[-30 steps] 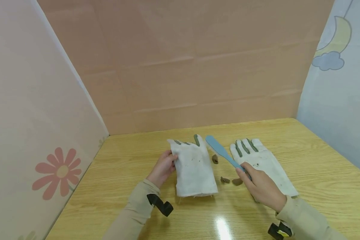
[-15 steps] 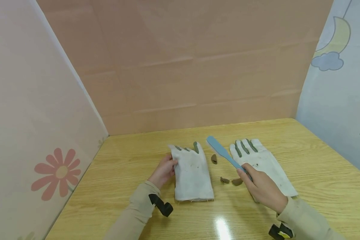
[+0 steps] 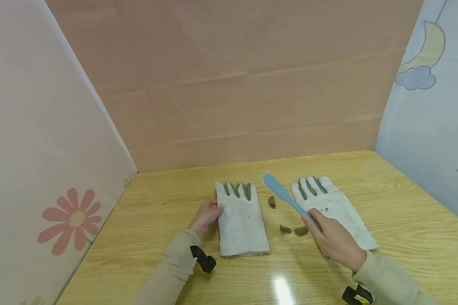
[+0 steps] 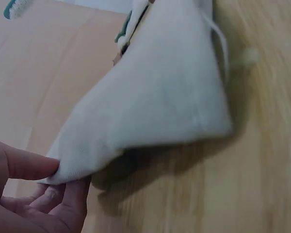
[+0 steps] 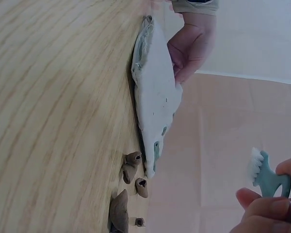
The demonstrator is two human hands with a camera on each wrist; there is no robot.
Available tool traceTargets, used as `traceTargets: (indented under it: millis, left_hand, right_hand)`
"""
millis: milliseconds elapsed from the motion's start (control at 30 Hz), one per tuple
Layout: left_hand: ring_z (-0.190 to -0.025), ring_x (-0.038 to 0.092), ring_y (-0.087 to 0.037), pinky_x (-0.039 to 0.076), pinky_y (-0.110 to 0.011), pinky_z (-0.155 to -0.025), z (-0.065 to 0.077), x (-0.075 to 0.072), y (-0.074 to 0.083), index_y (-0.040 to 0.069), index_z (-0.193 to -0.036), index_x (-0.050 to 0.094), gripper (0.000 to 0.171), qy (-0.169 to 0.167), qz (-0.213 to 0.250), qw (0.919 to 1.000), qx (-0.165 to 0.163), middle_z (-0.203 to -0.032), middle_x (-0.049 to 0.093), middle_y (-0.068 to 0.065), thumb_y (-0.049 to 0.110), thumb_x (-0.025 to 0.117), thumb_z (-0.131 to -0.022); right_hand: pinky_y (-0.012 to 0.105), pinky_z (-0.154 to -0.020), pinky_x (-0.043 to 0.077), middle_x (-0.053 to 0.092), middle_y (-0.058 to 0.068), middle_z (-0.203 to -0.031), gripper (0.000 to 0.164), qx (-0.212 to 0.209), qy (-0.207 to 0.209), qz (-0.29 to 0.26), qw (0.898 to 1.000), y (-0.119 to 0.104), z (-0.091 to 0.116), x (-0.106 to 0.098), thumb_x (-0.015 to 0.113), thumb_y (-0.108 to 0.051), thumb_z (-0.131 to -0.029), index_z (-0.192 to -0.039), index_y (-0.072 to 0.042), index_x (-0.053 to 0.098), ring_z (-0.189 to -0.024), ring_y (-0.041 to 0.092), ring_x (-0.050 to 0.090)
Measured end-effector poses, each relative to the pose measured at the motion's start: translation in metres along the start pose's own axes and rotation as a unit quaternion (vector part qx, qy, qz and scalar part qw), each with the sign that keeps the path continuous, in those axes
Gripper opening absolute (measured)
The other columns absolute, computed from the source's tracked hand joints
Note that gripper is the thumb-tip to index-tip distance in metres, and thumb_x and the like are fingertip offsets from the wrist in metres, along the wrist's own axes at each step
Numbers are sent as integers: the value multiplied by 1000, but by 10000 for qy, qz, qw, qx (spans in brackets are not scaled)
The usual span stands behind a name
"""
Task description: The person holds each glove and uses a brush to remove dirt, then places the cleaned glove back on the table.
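My left hand point(image 3: 206, 217) pinches the left edge of a white cloth work glove point(image 3: 242, 231) with green strips between its fingers. The left wrist view shows the thumb on top of the fabric point(image 4: 150, 92) and fingers beneath, that edge lifted off the wood. Small dark specks mark the glove's face. My right hand point(image 3: 337, 240) grips the handle of a light blue brush point(image 3: 279, 188), held up over the table. White bristles show on the brush head point(image 5: 262, 172) in the right wrist view. Under and beyond this hand lies a second white glove point(image 3: 349, 212), partly covered by it.
Several curled brown scraps lie between the gloves, among them one scrap point(image 3: 272, 202) farther back and another scrap point(image 3: 285, 229) nearer. The wooden table point(image 3: 168, 186) meets a brown backdrop point(image 3: 229, 106) behind and a flowered wall panel point(image 3: 53, 140) at left.
My left hand has lowered the left glove from a tilted, raised position towards the table, and its finger end has come down flatter. The right hand with the brush has barely moved.
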State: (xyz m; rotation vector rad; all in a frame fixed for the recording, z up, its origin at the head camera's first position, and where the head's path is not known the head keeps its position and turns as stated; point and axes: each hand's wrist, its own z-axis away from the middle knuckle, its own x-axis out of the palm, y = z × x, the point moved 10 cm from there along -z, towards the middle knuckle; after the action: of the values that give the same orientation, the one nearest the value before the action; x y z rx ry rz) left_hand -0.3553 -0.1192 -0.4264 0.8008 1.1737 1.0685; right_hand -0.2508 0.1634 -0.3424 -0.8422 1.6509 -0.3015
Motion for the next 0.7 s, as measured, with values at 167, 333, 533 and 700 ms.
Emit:
traceTargets:
  millis: [167,333,533,700]
  left_hand:
    - [-86,61,-16,51,-26,-70,-1,-6,-3,-8,-119,54,34,97,-64,9999,42,-108,63,-22,6,58,-89]
    - [-81,60,-15,53,-26,-70,0,-10,-3,-6,-113,59,29,189,-263,9995,41,-99,63,-17,6,62,-87]
    - [-81,62,-16,54,-28,-72,0,-12,-4,-6,-115,59,32,199,-408,9990,-53,-100,66,-18,6,63,-86]
    - [-84,63,-18,55,-30,-74,2,-12,-3,-7,-121,55,38,130,-341,9993,-42,-103,64,-20,9,61,-87]
  right_hand:
    - [19,-42,28,29,-9,-53,26,2,-34,7,10000,1,1,2,35,-25,-102,-86,-9,48,-42,0,20]
    - [18,-42,27,28,-10,-53,26,-76,-12,48,10000,0,2,2,35,-24,-103,-84,-10,47,-43,-1,19]
    - [19,-43,27,29,-8,-55,29,31,17,272,9996,6,0,-4,32,-23,-103,-85,-10,50,-44,0,20]
    - [22,-44,27,30,-6,-54,35,210,324,529,9979,22,-4,-24,26,-22,-104,-86,-9,54,-44,2,22]
